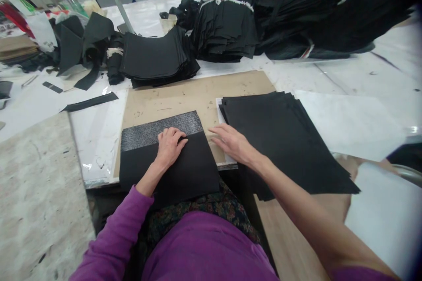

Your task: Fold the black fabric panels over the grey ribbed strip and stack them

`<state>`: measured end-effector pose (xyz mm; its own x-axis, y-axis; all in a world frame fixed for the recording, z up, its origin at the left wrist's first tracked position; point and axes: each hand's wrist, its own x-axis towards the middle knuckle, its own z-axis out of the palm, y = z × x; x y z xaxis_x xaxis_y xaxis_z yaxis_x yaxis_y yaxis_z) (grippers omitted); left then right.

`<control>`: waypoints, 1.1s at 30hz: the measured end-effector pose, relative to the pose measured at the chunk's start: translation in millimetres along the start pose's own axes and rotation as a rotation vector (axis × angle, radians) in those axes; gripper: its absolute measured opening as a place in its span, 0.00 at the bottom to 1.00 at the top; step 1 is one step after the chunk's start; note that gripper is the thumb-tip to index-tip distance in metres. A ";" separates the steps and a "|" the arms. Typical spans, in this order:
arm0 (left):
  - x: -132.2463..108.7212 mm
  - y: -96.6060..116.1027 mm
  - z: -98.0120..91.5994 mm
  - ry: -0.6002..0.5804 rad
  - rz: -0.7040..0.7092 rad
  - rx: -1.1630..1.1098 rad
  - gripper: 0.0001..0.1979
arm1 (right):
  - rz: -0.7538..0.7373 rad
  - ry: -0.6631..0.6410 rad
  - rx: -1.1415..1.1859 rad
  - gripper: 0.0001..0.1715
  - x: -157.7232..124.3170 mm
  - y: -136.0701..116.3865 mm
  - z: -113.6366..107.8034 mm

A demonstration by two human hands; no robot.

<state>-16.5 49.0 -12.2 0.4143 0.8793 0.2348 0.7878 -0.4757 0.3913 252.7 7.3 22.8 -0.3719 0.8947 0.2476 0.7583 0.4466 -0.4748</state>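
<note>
My left hand has its fingers bent together on the upper edge of a black sheet, with the thumb lying along that edge. The sheet overlaps a speckled grey ribbed piece, which shows as a strip along the far side. Both lie on a tan board, and the sheet hangs over the table's front edge onto my lap. My right hand is open with its fingers stretched toward the left, holding nothing. It is just left of a fanned stack of black sheets; whether it touches anything below is unclear.
Behind the board sit a stack of curved black pieces, a tied black bundle and larger black heaps. A black strip and a pale stained board are on the left. White paper lies right.
</note>
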 end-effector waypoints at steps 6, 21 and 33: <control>-0.4 3.7 -7.7 -0.020 0.043 -0.005 0.02 | -0.102 -0.076 -0.037 0.23 35.0 -10.8 41.5; -0.2 -25.1 11.1 0.093 0.347 -0.155 0.13 | -0.089 -0.278 -0.047 0.19 60.6 -0.2 37.6; -21.6 -100.5 -30.5 0.052 0.279 -0.005 0.21 | 0.034 -0.349 0.042 0.25 60.8 1.4 43.4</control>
<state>-118.5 77.1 -29.5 0.5904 0.7123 0.3796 0.6443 -0.6992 0.3099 207.9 62.8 0.6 -0.5130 0.8556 -0.0695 0.7534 0.4100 -0.5140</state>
